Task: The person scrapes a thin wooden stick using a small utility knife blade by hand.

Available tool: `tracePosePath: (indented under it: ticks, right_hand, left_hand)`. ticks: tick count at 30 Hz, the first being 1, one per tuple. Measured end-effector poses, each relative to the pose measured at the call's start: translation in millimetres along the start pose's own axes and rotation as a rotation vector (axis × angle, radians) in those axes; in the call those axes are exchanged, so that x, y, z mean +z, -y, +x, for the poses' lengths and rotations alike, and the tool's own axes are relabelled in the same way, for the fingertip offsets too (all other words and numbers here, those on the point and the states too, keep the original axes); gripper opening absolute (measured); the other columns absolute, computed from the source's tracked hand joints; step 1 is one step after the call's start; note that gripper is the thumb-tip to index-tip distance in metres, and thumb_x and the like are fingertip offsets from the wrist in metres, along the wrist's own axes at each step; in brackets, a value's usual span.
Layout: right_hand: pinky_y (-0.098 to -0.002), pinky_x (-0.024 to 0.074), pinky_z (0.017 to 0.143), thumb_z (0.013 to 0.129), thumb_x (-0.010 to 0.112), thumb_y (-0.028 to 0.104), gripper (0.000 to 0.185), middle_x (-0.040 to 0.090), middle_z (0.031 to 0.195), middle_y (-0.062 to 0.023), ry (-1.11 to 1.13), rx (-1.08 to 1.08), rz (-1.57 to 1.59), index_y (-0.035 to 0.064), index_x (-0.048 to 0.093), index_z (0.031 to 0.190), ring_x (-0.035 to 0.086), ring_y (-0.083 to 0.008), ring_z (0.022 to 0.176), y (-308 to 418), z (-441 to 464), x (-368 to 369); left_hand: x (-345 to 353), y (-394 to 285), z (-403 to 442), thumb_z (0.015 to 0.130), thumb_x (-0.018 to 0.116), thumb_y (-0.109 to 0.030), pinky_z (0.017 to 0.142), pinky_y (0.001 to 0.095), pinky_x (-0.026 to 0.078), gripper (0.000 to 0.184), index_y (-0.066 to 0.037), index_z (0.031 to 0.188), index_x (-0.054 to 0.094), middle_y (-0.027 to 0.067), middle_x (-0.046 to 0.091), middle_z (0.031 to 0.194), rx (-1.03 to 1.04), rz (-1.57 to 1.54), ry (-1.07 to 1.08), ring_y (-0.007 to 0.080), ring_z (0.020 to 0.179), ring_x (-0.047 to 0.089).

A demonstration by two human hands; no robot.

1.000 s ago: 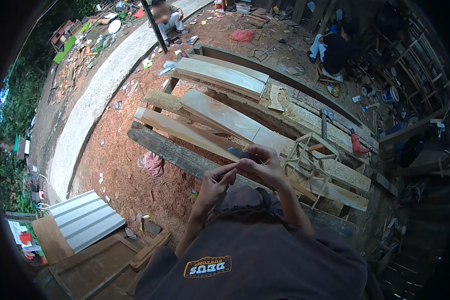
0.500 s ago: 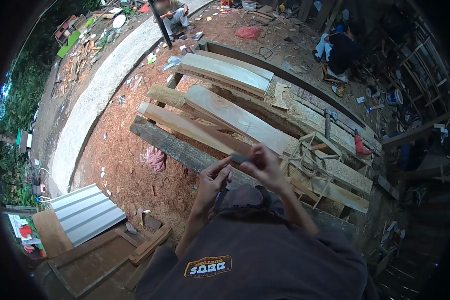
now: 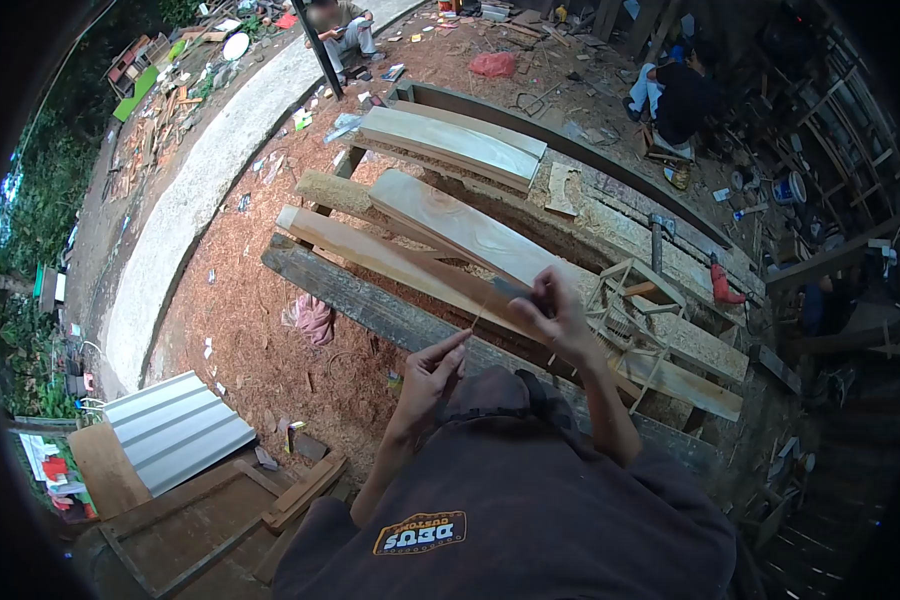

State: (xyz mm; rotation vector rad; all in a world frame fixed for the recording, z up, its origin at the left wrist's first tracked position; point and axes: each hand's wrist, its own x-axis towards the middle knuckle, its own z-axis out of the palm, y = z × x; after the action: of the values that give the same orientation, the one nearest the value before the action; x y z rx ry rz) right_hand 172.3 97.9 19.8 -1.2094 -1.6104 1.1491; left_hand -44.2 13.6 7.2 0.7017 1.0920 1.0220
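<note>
My left hand [image 3: 433, 375] pinches the lower end of a thin light stick [image 3: 481, 313], above the weathered front beam [image 3: 350, 298] of the bench. Farther right, my right hand [image 3: 558, 312] is closed round a flat dark piece [image 3: 511, 288], perhaps a blade, near the stick's upper end. Whether the two touch is hard to tell. Beyond my hands a smooth pale plank [image 3: 450, 220] lies on the bench. Just right of my right hand sits a small frame of thin wooden strips [image 3: 625, 315].
A hammer [image 3: 657, 243] and a red tool [image 3: 722, 281] lie on the bench's right side. More pale boards [image 3: 455, 142] rest at the back. One person [image 3: 345, 35] sits by the path, another [image 3: 682, 100] crouches back right. A white corrugated sheet [image 3: 180, 432] lies lower left.
My right hand has moved right and slightly up with the dark piece, away from my left hand. The thin stick now shows between them. My left hand has barely moved.
</note>
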Motion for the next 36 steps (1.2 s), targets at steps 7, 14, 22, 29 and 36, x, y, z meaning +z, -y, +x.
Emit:
tracePosePath:
  ticks: [7, 14, 22, 29, 36]
  right_hand:
    - [-0.0277, 0.0347, 0.051, 0.087, 0.075, 0.025, 0.036, 0.041, 0.063, 0.0032, 0.018, -0.076, -0.018, 0.0065, 0.044, 0.082, 0.036, -0.0087, 0.059, -6, -5, 35]
    - [-0.0264, 0.0276, 0.054, 0.088, 0.073, 0.023, 0.038, 0.033, 0.067, 0.0042, 0.231, -0.085, 0.014, 0.0065, 0.041, 0.075, 0.03, -0.008, 0.063, 11, -4, 39]
    - [-0.0282, 0.0284, 0.05, 0.087, 0.075, 0.027, 0.042, 0.035, 0.062, 0.0019, -0.014, -0.039, 0.186, 0.0061, 0.042, 0.071, 0.032, -0.0085, 0.059, -15, 8, 43]
    - [-0.0305, 0.0271, 0.047, 0.083, 0.078, 0.032, 0.048, 0.032, 0.058, 0.0003, 0.187, -0.117, 0.058, 0.0043, 0.042, 0.068, 0.03, -0.0108, 0.056, -11, -1, 61]
    - [-0.0287, 0.0324, 0.048, 0.084, 0.078, 0.03, 0.049, 0.032, 0.058, -0.0012, 0.283, -0.195, 0.105, 0.0035, 0.04, 0.067, 0.034, -0.0098, 0.056, -8, -12, 70]
  left_hand:
    - [1, -5, 4, 0.097, 0.058, -0.006, 0.051, 0.0162, 0.032, 0.029, 0.0, 0.125, 0.062, -0.004, 0.056, 0.076, 0.103, 0.061, 0.011, -0.0011, 0.057, 0.04]
    - [-9, 1, -6, 0.096, 0.059, -0.006, 0.051, 0.0151, 0.035, 0.029, 0.001, 0.124, 0.063, -0.0017, 0.059, 0.075, 0.041, -0.012, -0.063, -0.0008, 0.059, 0.045]
    - [-11, 1, -9, 0.096, 0.059, -0.01, 0.045, 0.0171, 0.028, 0.027, -0.001, 0.122, 0.064, -0.0021, 0.057, 0.071, 0.169, -0.059, -0.184, -0.0002, 0.052, 0.039]
    - [-10, 1, -3, 0.095, 0.058, -0.007, 0.053, 0.0176, 0.033, 0.016, 0.0, 0.105, 0.069, -0.0062, 0.054, 0.072, 0.132, 0.047, -0.103, -0.0008, 0.062, 0.042]
    - [-13, 19, 1, 0.094, 0.055, 0.002, 0.055, 0.0176, 0.035, 0.022, 0.0, 0.111, 0.068, -0.0062, 0.056, 0.075, 0.163, 0.029, -0.069, -0.0009, 0.065, 0.043]
